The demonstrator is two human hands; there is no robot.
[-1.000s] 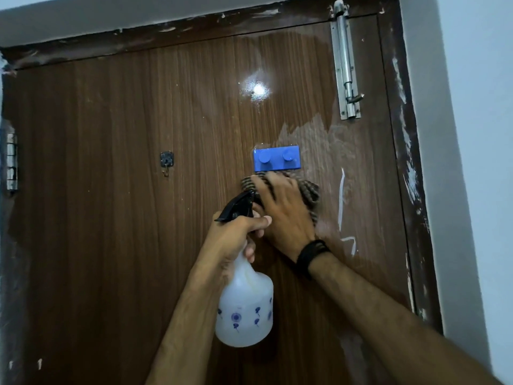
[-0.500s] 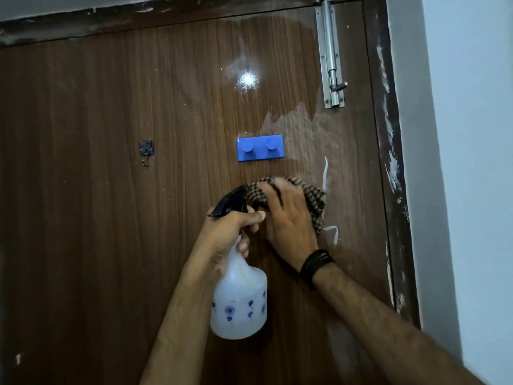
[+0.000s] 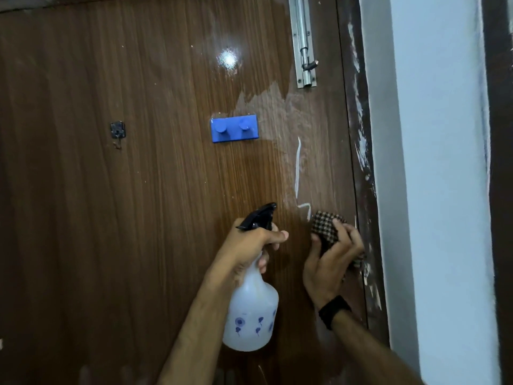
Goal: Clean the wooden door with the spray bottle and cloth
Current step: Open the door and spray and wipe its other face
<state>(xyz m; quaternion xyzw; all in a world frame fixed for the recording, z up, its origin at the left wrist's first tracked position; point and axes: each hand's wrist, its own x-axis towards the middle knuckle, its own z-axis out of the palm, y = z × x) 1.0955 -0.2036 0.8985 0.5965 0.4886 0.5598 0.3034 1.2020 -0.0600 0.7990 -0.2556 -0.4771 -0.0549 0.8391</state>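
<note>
The neck of the spray bottle [image 3: 251, 315] is gripped by the left hand [image 3: 247, 245], fingers curled round it just under the black trigger head [image 3: 259, 216], the thumb laid forward across the top; the white bottle, printed with small blue flowers, is hung below the fist in front of the door, its nozzle turned toward the upper left; the checked cloth [image 3: 326, 227] is held by the right hand [image 3: 331, 262], bunched under curled fingers and the thumb and pressed against the wooden door [image 3: 125, 218] close to its right edge, beside the dark frame [image 3: 363, 162]; a black band [image 3: 334, 311] is worn on the right wrist; the two hands are set side by side, slightly apart, over the lower right part of the door; white scratch marks [image 3: 298, 168] are seen on the wood just above and to the left of the cloth; a pale, smeared wet patch is spread higher up, between these marks and a metal bolt [image 3: 304, 43] fixed near the top right; a blue two-peg hook [image 3: 234, 129] is mounted near the middle of the door, and a small dark metal hook [image 3: 117, 132] well to its left; a bright spot of reflected light is shown above the blue hook; white paint smears are carried by the frame, and a pale wall [image 3: 438, 190] is seen to its right.
</note>
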